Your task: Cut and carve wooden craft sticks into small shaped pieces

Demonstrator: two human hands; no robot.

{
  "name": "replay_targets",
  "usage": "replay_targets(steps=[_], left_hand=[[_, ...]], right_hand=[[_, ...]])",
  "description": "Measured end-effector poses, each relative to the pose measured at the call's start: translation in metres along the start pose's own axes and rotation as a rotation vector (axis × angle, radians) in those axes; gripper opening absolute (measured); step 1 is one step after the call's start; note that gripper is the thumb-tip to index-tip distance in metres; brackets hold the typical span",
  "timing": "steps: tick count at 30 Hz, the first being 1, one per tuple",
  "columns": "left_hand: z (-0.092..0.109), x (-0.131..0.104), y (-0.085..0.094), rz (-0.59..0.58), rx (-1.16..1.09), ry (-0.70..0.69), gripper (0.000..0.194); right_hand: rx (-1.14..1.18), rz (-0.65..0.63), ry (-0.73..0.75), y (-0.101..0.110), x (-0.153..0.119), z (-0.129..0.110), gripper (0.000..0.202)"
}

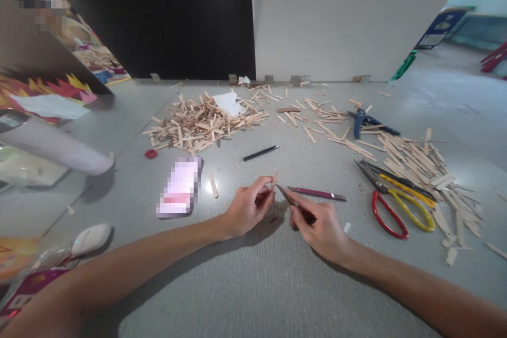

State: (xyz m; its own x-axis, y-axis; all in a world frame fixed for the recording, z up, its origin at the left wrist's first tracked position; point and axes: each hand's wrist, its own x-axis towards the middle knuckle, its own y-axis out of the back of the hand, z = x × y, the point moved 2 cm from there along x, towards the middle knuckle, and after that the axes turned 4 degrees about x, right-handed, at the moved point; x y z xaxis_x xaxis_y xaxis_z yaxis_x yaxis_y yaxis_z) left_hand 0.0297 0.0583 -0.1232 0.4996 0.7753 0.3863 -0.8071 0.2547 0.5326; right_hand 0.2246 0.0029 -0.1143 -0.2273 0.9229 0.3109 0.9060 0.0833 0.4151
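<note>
Near the middle of the grey table, my left hand (249, 208) pinches a short piece of wooden stick (274, 178) upright between thumb and fingertips. My right hand (322, 224) is closed around a slim dark pointed tool (285, 195); its exact kind is unclear. The tool's tip points at the stick piece, close to it; whether they touch I cannot tell. Just beyond my right hand lies a craft knife (319, 193) with a purple-red handle. A black pen (261, 152) lies farther back. One loose wooden stick (213, 185) rests left of my left hand.
A large pile of wooden sticks (198, 124) sits at the back left, more sticks (415, 158) at the right. Red-and-yellow-handled scissors (390, 206), a blue-handled tool (359, 122), a phone (180, 187) and a white mouse (92, 238) lie around. Upright panels (336, 21) stand behind.
</note>
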Motion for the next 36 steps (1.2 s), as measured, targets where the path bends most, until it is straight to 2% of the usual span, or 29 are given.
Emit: replay_targets(steps=[4, 9, 22, 32, 36], left_hand=[[0.0, 0.0, 0.0, 0.034, 0.051, -0.045, 0.016], [0.002, 0.001, 0.001, 0.062, 0.105, -0.078, 0.018], [0.0, -0.001, 0.001, 0.074, 0.266, -0.151, 0.039], [-0.009, -0.009, -0.006, 0.028, 0.42, -0.292, 0.046], [-0.01, -0.011, -0.009, 0.009, 0.452, -0.317, 0.049]], right_hand=[[-0.039, 0.016, 0.067, 0.0, -0.002, 0.002, 0.043], [-0.059, 0.026, 0.066, 0.0, -0.002, 0.002, 0.045], [-0.105, -0.004, 0.036, -0.002, 0.0, 0.004, 0.048], [-0.299, -0.08, -0.07, 0.002, -0.001, -0.008, 0.05], [-0.308, -0.127, -0.128, 0.003, 0.002, -0.01, 0.046]])
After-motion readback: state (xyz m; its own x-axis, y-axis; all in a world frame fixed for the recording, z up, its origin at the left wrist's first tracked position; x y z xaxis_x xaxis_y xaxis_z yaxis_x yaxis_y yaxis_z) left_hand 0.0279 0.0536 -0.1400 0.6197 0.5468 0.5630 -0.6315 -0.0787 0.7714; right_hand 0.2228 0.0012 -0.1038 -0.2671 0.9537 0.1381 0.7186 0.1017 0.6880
